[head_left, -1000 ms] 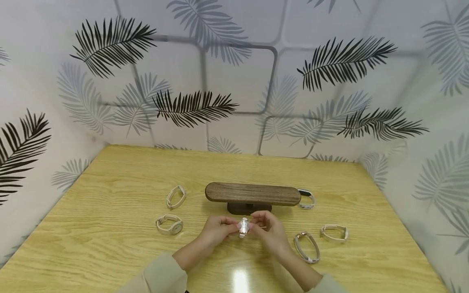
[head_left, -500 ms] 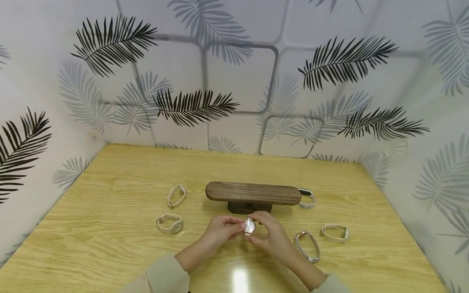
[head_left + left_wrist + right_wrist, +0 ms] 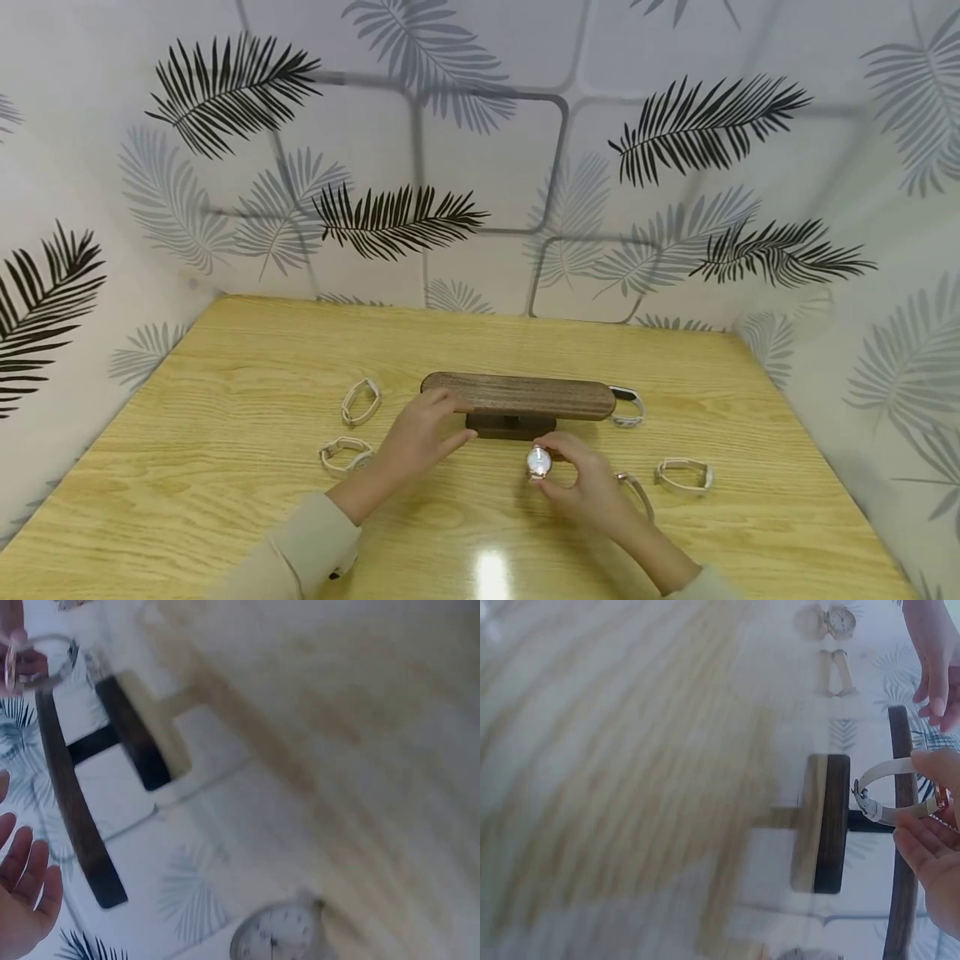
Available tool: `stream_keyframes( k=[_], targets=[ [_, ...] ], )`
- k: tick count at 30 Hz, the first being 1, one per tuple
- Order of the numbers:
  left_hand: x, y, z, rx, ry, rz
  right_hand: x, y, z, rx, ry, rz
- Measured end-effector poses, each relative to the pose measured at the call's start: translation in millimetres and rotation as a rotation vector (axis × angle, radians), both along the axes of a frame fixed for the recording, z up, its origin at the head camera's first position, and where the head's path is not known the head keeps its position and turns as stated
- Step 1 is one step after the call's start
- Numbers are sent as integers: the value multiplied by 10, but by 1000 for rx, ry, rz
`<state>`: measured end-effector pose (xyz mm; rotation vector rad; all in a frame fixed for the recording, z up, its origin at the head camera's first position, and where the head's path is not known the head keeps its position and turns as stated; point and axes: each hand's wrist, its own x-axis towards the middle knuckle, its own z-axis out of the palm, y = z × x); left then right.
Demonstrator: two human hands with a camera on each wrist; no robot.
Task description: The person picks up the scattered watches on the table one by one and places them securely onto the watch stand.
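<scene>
On the left of a wood-grain desk (image 3: 225, 467), a round-faced watch (image 3: 362, 460) rests on its side, strap fastened in a loop, its dial just beside the left wrist in the head view. A little right and farther back, a slim pale watch (image 3: 372, 387) forms another closed ring. Next comes the left hand (image 3: 416, 435), extended from a pale sleeve (image 3: 307, 537), its grip released, fingers apart and holding nothing. In the head view its fingertips overlap one end of a dark wooden watch stand (image 3: 532, 397); whether they touch it cannot be told. The T-shaped stand, a long rounded bar above a short dark base, stands upright at center. Just in front of it and to the right, a rose-gold watch (image 3: 538, 461) is held clear of the desk, its round dial toward the head camera, its white strap buckled into a loop. The right hand (image 3: 592, 487) has its grip pinched on that watch, thumb below the dial and fingers above. Behind the stand's right end lies a grey-white watch (image 3: 627, 422), partly hidden by the bar. Nearer the person, a beige-strapped watch (image 3: 640, 493) is partly covered by the right arm (image 3: 652, 554). Farthest right, a cream watch (image 3: 708, 477) rests on its side. Behind everything spans a wall (image 3: 465, 150) printed with black and grey leaves.
</scene>
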<state>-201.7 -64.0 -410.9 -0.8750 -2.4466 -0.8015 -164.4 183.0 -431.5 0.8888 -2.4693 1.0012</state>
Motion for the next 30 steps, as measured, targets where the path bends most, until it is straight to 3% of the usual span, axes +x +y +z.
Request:
stream_keyframes(
  k=[3,6,11,15,22,30],
  targets=[
    [-103,-80,44,-40,143,31,-4,106,28,-16,12,-32],
    [-198,-147,48,-121,184,73,1,231,51,-29,36,-54],
    [-295,-211,29,-270,122,155,18,437,78,-44,77,-97],
    [-332,-210,35,-335,51,181,12,595,87,-58,94,-147],
    [-365,-182,28,-387,-37,196,-50,842,99,-45,49,-234],
    [-380,-179,0,-410,-66,191,-192,951,84,-59,-38,-254]
  ],
)
